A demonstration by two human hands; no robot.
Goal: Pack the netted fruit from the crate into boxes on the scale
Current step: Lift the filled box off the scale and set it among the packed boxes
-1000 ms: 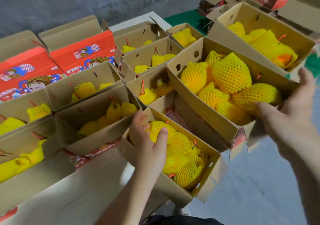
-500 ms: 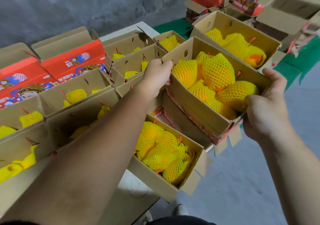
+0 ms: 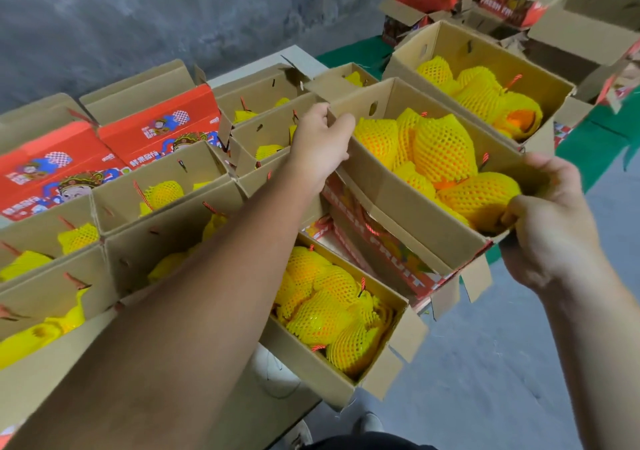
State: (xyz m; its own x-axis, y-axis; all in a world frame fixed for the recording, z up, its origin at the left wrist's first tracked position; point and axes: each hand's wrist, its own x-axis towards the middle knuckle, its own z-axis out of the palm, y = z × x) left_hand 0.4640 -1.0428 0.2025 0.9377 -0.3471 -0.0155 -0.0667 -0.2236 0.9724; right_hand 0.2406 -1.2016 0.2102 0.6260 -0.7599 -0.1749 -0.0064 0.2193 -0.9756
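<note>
Filled box (image 3: 408, 203) of netted fruit (image 3: 443, 148), gripped at opposite ends by left hand (image 3: 320, 144) and right hand (image 3: 550, 221); many packed boxes (image 3: 194, 172) alongside, no scale visible, remainder unknowable.

A box of netted fruit (image 3: 433, 158) is held between the left hand (image 3: 320, 144), at its far left corner, and the right hand (image 3: 550, 221), at its near right end. Below and before it a second filled box (image 3: 332, 314) is placed. Behind it a third filled box (image 3: 485, 86) is found. At the left, rows of open boxes (image 3: 166, 200) are set side by side.
</note>
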